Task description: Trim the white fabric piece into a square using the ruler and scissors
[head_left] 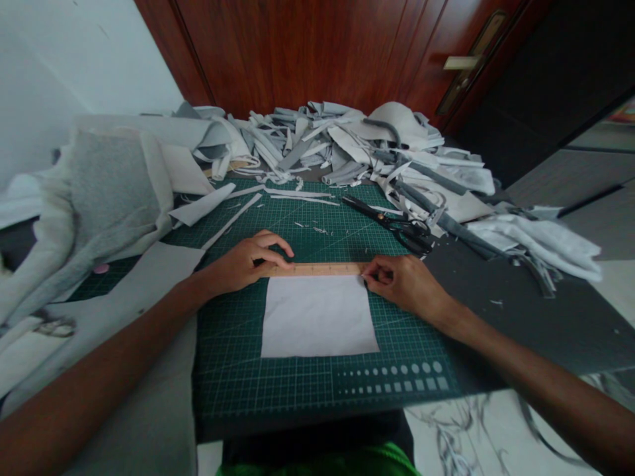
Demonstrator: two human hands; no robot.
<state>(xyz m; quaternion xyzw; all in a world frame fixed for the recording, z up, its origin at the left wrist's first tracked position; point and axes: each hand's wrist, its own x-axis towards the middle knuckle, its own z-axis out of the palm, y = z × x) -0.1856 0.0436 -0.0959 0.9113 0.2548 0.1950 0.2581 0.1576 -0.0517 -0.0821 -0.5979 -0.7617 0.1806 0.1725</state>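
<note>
A wooden ruler (322,269) lies across the green cutting mat (233,370), along the top edge of a white fabric rectangle (318,317). My left hand (253,261) grips the ruler's left end, with one finger raised above the others. At the other end, my right hand (399,279) is closed in a pinch on the ruler, right by the fabric's upper right corner. The fingertips partly cover both ruler ends. Black-handled scissors (389,223) rest on the mat beyond my right hand.
Grey and white fabric scraps (317,142) are heaped along the back, before a wooden door (297,53). A bulky grey fabric bundle (112,178) sits at the left. Under my left forearm lies a large grey sheet (159,370). Thin offcuts (302,196) are scattered on the mat.
</note>
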